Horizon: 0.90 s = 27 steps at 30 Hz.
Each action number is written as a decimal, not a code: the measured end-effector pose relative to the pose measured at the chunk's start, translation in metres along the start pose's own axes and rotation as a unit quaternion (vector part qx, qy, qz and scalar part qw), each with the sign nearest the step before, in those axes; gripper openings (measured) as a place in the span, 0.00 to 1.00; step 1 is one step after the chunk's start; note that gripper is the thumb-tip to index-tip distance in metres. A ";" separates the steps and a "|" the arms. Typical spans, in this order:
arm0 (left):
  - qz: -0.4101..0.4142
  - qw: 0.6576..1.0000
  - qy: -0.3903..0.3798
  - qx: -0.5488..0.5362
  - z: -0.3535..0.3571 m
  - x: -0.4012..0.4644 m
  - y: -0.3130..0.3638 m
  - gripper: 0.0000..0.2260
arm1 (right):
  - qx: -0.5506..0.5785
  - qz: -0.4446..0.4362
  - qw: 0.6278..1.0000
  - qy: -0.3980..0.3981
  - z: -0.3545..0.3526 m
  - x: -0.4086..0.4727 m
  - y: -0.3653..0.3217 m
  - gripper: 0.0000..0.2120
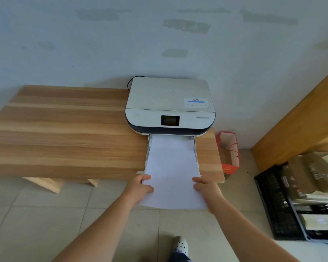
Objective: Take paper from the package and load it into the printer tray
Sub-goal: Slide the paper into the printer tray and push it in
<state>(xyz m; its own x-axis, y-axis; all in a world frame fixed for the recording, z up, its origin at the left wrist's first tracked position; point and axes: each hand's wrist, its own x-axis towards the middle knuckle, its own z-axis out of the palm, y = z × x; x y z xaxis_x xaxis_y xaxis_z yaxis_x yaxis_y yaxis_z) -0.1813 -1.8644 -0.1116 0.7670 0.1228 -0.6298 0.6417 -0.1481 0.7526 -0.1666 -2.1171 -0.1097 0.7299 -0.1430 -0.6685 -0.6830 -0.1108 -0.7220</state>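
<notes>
1. Sitting on wooden table (64, 133) against the wall: white printer (169, 104), paper tray (195, 148) pulled out at front.
2. Paper stack (171, 167) lies partway in tray, near end overhanging table edge.
3. Left hand (140, 188) pinches stack's left edge, thumb on top.
4. Right hand (206, 188) grips right edge likewise.

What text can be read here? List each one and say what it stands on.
"hp": logo on the printer lid.
Sticker on the lid: blue bar and small print, too blurred to read.
Screen: dark, nothing legible.
Red bag: yellow marks near its bottom, too small to read.
Brown packages in the crate: print and labels, blurred.
Paper: blank.
</notes>
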 end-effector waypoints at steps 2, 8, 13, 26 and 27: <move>-0.023 1.000 0.000 -0.014 0.003 0.001 -0.002 0.21 | 0.000 0.009 1.000 -0.010 -0.003 0.000 0.003 0.12; -0.058 0.998 0.002 -0.027 0.011 -0.002 -0.014 0.19 | -0.012 0.037 0.999 -0.026 -0.009 0.005 0.016 0.13; -0.068 0.998 0.001 -0.005 0.014 -0.005 -0.023 0.19 | -0.001 0.057 0.998 -0.028 -0.012 0.004 0.031 0.12; -0.034 0.999 0.029 -0.004 0.016 -0.012 -0.012 0.17 | 0.018 0.010 1.000 -0.020 -0.011 0.001 0.022 0.15; -0.033 0.999 0.029 -0.008 0.016 -0.011 -0.010 0.17 | 0.017 0.007 1.000 -0.020 -0.011 0.002 0.020 0.15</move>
<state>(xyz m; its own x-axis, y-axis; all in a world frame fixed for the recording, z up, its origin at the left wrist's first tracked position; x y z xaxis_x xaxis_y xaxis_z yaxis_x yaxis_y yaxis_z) -0.1961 -1.8800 -0.1149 0.7221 0.1884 -0.6656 0.6897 -0.1219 0.7137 -0.1795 -2.1305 -0.1237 0.7208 -0.1041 -0.6852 -0.6927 -0.0759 -0.7172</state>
